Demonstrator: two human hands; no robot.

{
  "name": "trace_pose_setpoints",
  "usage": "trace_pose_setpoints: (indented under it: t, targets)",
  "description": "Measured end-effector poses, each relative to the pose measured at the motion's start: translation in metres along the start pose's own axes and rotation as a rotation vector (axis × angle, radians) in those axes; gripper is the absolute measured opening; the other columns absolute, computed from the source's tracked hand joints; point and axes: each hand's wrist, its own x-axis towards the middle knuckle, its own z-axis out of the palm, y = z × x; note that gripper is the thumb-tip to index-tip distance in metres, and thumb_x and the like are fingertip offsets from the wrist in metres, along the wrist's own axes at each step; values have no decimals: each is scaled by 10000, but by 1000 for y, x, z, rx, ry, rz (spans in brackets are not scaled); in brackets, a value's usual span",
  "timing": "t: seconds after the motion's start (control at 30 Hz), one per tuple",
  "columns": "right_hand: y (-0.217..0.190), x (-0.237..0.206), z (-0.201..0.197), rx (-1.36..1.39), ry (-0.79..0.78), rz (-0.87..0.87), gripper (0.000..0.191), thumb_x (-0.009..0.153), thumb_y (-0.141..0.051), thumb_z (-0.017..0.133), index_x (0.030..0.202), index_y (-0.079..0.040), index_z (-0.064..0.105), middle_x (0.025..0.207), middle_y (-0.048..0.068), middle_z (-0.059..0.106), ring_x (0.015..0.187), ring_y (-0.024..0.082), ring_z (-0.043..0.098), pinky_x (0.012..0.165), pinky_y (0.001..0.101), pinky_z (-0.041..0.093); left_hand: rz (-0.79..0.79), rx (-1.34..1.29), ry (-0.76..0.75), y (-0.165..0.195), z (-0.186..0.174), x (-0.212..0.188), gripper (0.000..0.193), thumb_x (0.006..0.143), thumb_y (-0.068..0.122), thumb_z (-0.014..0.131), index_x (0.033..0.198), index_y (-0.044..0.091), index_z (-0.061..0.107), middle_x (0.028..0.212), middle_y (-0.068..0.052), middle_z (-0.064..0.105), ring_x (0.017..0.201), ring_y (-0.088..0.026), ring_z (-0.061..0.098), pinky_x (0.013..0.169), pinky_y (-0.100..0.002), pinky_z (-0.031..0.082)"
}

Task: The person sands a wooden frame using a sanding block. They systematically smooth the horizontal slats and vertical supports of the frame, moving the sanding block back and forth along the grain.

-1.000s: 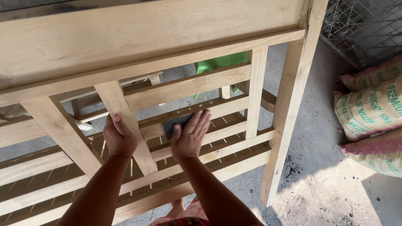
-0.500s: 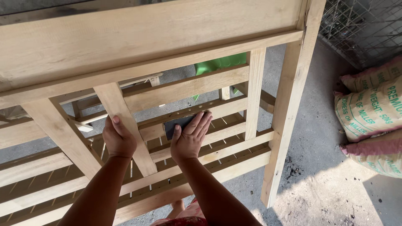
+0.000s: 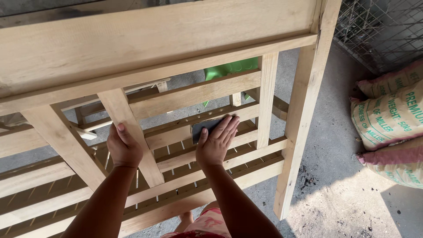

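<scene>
Frame: bare wooden frame (image 3: pixel 185 53) fills most of the view, wide top board upper left, tall post (image 3: pixel 304 114) at right of centre, rails and slats running across below.
Right hand: right hand (image 3: pixel 217 142) lies flat, fingers spread, palm pressing a dark sanding pad (image 3: pixel 203 127) onto a cross rail (image 3: pixel 198 121) at centre of frame. Not a closed grip, just a flat press.
Pad location: centre of frame, on the rail just left of the short upright (image 3: pixel 265 99); only its upper left corner shows past the fingers.
Left hand: left hand (image 3: pixel 123 147) wrapped around the slanted brace (image 3: pixel 130 134) at left of centre, thumb on the front face, steadying the frame.
Hands apart: yes, one rail bay between them.
Change: over the last second the right hand and pad crept slightly right along the rail; left hand unmoved on the brace.
Meaning: looks like a sanding stroke in progress on this rail, short passes, frame held still.
Surroundings: green plastic item (image 3: pixel 229 68) behind the rails, printed sacks (image 3: pixel 392 119) at right edge, wire mesh (image 3: pixel 379 31) upper right, concrete floor (image 3: pixel 335 194).
</scene>
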Motion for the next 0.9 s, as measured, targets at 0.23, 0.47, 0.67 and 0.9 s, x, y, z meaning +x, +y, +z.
trace_pose_setpoints:
  t: [0.23, 0.47, 0.67, 0.9]
  targets:
    - [93, 119, -32, -29, 157, 405, 837, 1087, -609, 152, 1636, -26, -93, 1707, 270, -132, 1616, 433, -70, 1328, 544, 3, -27, 12, -20, -2, 1, -1, 638, 1144, 505, 242, 1049, -30, 578, 828, -213, 638, 755, -404, 647, 675, -459, 512]
    - [12, 23, -10, -30, 12, -45, 822, 1149, -544, 128, 1608, 67, -175, 1701, 326, -150, 1587, 509, -81, 1324, 600, 7, -6, -17, 1, 4, 2, -3, 643, 1152, 510, 248, 1085, -32, 588, 853, -213, 644, 773, -414, 636, 691, -476, 501]
    - [59, 83, -30, -22, 129, 282, 809, 1091, -561, 183, 1638, -27, -82, 1714, 275, -96, 1608, 424, -45, 1313, 565, 33, 19, -2, -4, 6, 0, -2, 665, 1151, 515, 231, 1087, -39, 595, 870, -227, 645, 783, -425, 640, 700, -482, 506]
    - [48, 61, -19, -69, 171, 122, 803, 1115, -549, 160, 1631, 10, -97, 1711, 317, -75, 1598, 476, -43, 1313, 579, 20, 74, 50, 17, 2, 1, -2, 682, 1175, 523, 203, 1071, -29, 589, 904, -241, 630, 807, -446, 623, 705, -504, 491]
